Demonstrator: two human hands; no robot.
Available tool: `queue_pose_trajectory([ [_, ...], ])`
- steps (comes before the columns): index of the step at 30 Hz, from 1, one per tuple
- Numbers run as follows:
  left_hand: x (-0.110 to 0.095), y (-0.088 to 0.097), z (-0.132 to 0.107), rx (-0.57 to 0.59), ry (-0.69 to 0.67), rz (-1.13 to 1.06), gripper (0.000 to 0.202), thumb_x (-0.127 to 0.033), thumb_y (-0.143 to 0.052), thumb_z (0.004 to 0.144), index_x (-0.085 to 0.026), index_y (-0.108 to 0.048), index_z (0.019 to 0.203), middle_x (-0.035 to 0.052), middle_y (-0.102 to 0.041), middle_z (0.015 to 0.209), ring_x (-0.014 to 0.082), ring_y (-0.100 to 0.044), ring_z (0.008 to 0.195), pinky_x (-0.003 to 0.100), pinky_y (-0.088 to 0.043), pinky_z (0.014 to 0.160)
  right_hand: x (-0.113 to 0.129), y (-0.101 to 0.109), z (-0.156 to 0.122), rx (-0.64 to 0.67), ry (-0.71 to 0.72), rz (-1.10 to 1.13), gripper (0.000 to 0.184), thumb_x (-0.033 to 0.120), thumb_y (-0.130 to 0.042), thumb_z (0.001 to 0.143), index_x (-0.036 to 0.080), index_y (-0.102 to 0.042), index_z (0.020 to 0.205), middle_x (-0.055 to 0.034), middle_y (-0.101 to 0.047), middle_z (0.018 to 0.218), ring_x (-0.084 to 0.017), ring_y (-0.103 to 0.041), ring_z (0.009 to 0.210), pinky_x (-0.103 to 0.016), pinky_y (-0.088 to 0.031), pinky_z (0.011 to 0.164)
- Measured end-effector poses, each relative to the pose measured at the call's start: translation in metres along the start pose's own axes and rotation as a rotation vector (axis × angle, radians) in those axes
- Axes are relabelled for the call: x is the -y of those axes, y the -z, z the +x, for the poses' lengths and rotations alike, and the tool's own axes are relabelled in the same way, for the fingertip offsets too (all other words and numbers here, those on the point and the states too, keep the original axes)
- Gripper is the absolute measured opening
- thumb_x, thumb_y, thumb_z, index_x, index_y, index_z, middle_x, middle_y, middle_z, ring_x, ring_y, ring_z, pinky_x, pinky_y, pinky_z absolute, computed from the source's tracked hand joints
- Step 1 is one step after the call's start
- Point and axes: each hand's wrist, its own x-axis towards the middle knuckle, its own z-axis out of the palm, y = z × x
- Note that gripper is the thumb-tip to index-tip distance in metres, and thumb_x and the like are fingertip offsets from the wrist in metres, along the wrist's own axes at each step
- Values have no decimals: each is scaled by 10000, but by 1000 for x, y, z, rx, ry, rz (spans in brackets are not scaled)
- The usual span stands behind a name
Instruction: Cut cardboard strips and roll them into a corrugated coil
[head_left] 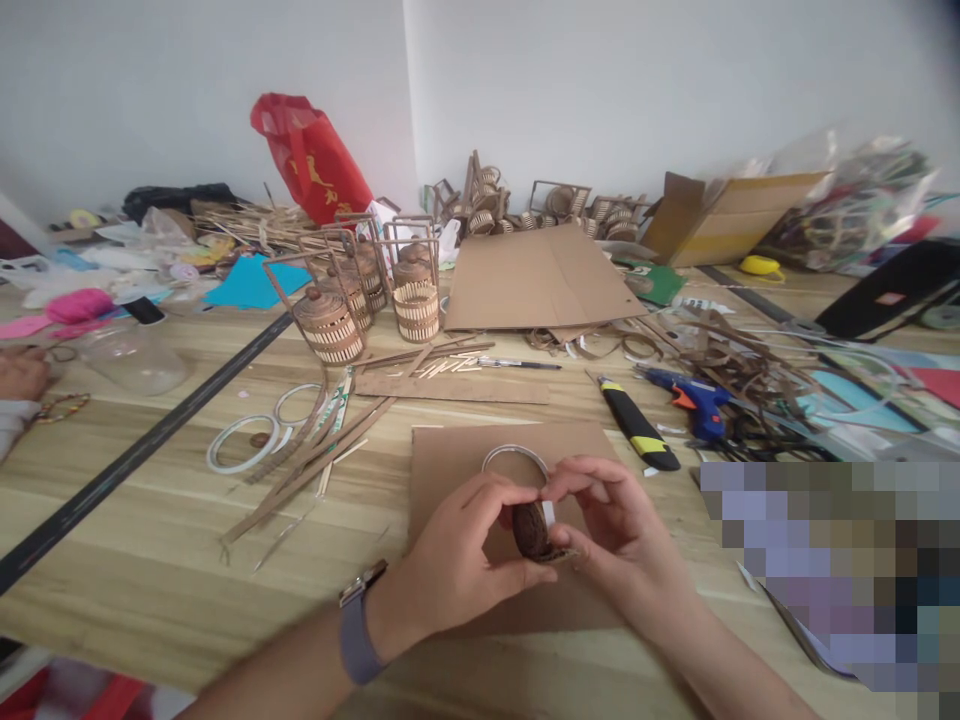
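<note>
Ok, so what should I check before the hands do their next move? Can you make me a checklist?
1. Brown coil steadied: ok, fingers of the left hand and right hand are on it.
2. Cardboard sheet beneath the hands: ok.
3. Sheet free of loose things: not ok, a pale ring lies just beyond the fingers.
4. Utility knife off the sheet: ok, it lies on the table to the right.
5. Glue gun hot: cannot tell from a picture.
</note>
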Motion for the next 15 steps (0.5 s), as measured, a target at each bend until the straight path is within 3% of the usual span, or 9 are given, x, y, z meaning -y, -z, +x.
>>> queue_pose_trajectory([
  [8,3,-2,-1,9,-35,-2,435,-376,-768,801,-176,-570,1133,83,-659,1029,215,-627,921,348,-519,838,6,5,-1,59,-2,-34,339,315,-669,894,360,-545,1205,-10,-671,947,-154,-642,911,-270,-526,831],
  [15,2,-2,-1,1,-51,20,431,-361,-760,810,-175,-558,1142,93,-657,1049,222,-629,956,343,-524,846,5,9,1,57,32,-154,372,370,-684,873,355,-557,1222,-19,-668,946,-184,-610,937,-295,-511,839],
])
